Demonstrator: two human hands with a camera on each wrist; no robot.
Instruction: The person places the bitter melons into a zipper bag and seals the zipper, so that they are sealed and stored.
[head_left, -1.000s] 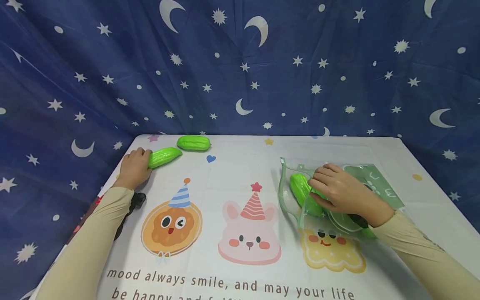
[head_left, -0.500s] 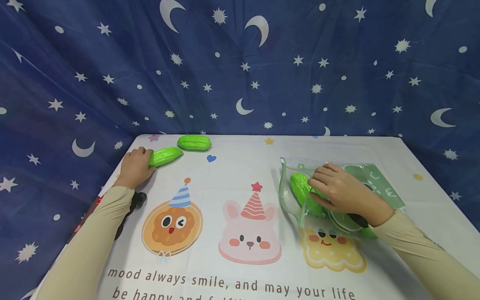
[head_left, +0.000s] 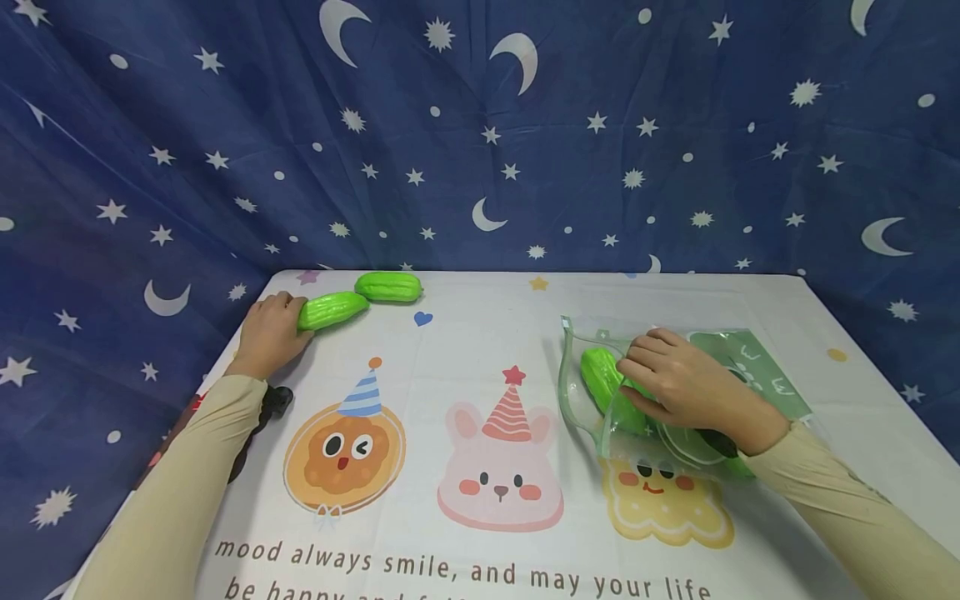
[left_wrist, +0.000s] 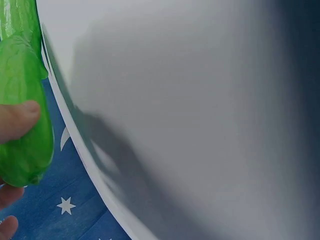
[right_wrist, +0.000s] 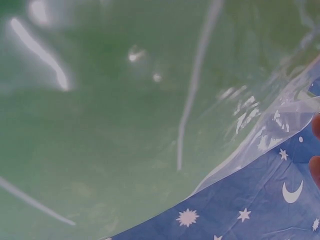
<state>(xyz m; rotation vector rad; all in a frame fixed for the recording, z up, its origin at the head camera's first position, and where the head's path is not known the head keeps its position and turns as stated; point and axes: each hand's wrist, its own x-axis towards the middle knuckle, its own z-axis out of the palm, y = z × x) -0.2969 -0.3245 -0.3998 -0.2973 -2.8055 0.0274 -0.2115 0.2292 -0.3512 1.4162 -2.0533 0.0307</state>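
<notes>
My left hand holds a bright green toy cucumber by its near end at the table's far left. In the left wrist view the thumb lies across this cucumber, with fingertips under it. Its far tip comes right up to a second cucumber near the back edge. My right hand pinches the upper rim of a clear and green zip bag, whose mouth gapes to the left. Inside the mouth lies another cucumber, partly covered by the hand. Bag film fills most of the right wrist view.
A white tablecloth printed with cartoon faces and lettering covers the table. Behind it and at the left hangs a dark blue curtain with moons and stars. A dark strap shows at the left wrist.
My left hand has shifted the held cucumber slightly to the right and back, so its tip now meets the second cucumber. The right hand and bag have stayed in place.
</notes>
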